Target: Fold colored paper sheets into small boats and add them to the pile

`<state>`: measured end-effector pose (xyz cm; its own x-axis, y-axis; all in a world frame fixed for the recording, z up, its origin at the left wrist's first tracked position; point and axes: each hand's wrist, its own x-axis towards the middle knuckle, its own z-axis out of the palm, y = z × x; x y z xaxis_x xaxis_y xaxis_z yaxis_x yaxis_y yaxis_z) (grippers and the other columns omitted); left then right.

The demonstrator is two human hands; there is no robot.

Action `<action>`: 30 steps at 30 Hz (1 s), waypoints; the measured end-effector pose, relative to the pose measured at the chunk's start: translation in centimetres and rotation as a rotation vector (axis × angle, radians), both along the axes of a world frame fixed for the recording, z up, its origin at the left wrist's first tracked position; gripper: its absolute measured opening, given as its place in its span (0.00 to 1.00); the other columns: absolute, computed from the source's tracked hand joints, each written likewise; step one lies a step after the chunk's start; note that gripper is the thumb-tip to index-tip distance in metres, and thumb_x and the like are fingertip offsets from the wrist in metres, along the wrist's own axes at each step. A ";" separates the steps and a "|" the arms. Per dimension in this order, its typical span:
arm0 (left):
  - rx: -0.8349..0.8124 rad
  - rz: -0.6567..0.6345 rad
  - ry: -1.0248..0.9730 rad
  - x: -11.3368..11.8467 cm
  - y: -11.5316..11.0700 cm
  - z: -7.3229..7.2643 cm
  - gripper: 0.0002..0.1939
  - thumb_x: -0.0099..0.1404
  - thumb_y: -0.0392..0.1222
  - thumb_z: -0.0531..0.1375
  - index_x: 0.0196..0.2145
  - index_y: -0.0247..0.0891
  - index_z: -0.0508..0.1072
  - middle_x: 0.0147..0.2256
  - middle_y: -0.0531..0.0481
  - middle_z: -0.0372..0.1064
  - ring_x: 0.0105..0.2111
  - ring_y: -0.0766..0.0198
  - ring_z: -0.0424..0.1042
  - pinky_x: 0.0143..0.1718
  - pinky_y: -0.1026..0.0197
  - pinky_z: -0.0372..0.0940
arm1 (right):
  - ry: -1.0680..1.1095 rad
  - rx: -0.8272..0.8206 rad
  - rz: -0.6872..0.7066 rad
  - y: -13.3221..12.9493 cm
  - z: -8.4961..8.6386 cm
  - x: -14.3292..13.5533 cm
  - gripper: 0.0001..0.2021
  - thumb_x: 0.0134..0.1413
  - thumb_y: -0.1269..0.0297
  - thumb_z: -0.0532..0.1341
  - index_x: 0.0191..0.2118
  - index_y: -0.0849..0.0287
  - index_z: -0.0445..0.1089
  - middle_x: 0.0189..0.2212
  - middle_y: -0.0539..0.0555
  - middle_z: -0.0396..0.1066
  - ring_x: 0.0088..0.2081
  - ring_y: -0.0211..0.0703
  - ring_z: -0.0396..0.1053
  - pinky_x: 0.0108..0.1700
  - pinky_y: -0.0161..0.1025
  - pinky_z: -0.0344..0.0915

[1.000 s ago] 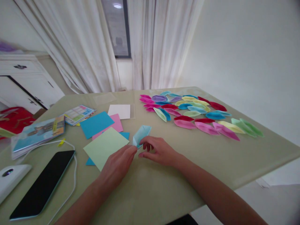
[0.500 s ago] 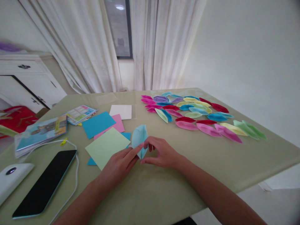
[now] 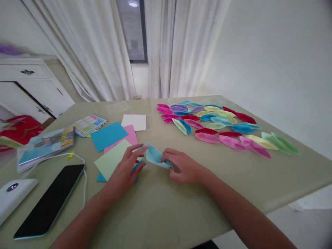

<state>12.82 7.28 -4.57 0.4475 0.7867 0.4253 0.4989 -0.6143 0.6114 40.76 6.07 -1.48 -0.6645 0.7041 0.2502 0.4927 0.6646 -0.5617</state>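
A folded light-blue paper piece (image 3: 155, 155), pointed and leaf-like, is held tilted just above the table near its front middle. My right hand (image 3: 183, 167) pinches its right end between thumb and fingers. At the other end is my left hand (image 3: 129, 164), its fingers spread and thumb apart. Its index fingertip is close to the paper's left tip; whether they touch I cannot tell. Beneath and beside the left hand lie flat square sheets: a light-green sheet (image 3: 110, 160), a blue sheet (image 3: 109, 136) and a pink sheet (image 3: 132, 134).
Several folded coloured paper pieces (image 3: 207, 137) lie in rows at the back right of the table (image 3: 155, 214). A white sheet (image 3: 134, 122) lies at the back. On the left are booklets (image 3: 46, 147), a black-screened phone (image 3: 52, 200), a white device (image 3: 15, 197) and a cable (image 3: 85, 186).
The light-blue paper has turned from upright to slanting sideways, its held end now to the right. My left hand has moved left and its fingers have spread.
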 end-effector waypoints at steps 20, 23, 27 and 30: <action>-0.015 -0.124 0.190 -1.2 1.1 -0.3 0.14 0.77 0.44 0.57 0.50 0.45 0.83 0.48 0.46 0.79 0.46 0.57 0.79 0.50 0.58 0.73 | -0.058 -0.037 -0.059 1.5 -1.0 1.2 0.11 0.75 0.63 0.59 0.48 0.59 0.79 0.49 0.59 0.73 0.50 0.48 0.73 0.55 0.43 0.68; -0.011 -0.120 0.220 -1.0 0.8 0.1 0.16 0.78 0.48 0.57 0.50 0.42 0.83 0.49 0.45 0.78 0.47 0.56 0.79 0.52 0.57 0.73 | -0.069 -0.059 -0.071 1.5 -0.5 1.2 0.15 0.76 0.60 0.57 0.46 0.61 0.80 0.50 0.60 0.74 0.50 0.47 0.73 0.56 0.43 0.67; 0.012 -0.132 0.267 -0.8 0.4 0.1 0.16 0.79 0.47 0.55 0.50 0.43 0.82 0.54 0.44 0.76 0.51 0.55 0.77 0.55 0.55 0.73 | -0.016 -0.114 -0.042 1.2 0.2 1.4 0.15 0.76 0.59 0.57 0.52 0.58 0.80 0.51 0.58 0.73 0.51 0.46 0.73 0.56 0.42 0.68; 0.056 -0.161 0.262 -0.8 0.4 -0.4 0.17 0.79 0.46 0.55 0.57 0.46 0.80 0.57 0.43 0.75 0.54 0.55 0.76 0.58 0.53 0.72 | 0.008 -0.133 -0.011 1.2 0.1 1.6 0.16 0.77 0.60 0.57 0.60 0.56 0.76 0.53 0.58 0.72 0.54 0.46 0.71 0.60 0.43 0.66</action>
